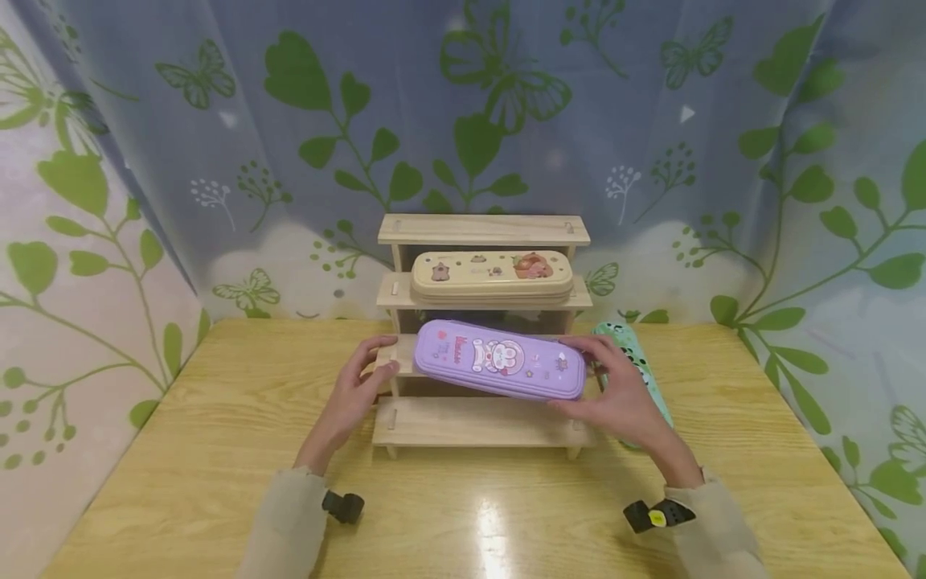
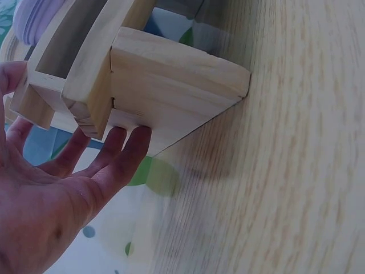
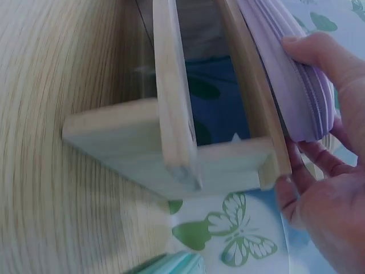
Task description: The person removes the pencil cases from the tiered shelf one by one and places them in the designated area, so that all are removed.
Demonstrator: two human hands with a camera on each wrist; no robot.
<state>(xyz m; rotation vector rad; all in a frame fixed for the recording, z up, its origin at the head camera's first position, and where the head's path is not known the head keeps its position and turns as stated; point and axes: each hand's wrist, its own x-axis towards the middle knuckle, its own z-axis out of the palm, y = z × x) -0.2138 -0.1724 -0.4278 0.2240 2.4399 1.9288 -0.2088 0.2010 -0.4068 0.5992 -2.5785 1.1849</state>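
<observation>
A lilac pencil case [image 1: 499,359] with a bunny picture lies slanted over the third tier of a stepped wooden display rack [image 1: 483,422]. My right hand [image 1: 624,392] pinches its right end; in the right wrist view the thumb presses the zipped side of the pencil case [image 3: 288,74], with fingers beneath. At the left end of that tier, my left hand [image 1: 354,396] grips the rack. In the left wrist view the fingertips of the left hand [image 2: 63,194] touch the rack's side panel [image 2: 171,80].
A cream pencil case [image 1: 492,276] rests on the tier above. To the right of the rack, a green pencil case [image 1: 637,358] lies on the wood-grain table [image 1: 289,418], partly hidden by the right hand. A leaf-printed curtain [image 1: 362,129] hangs behind.
</observation>
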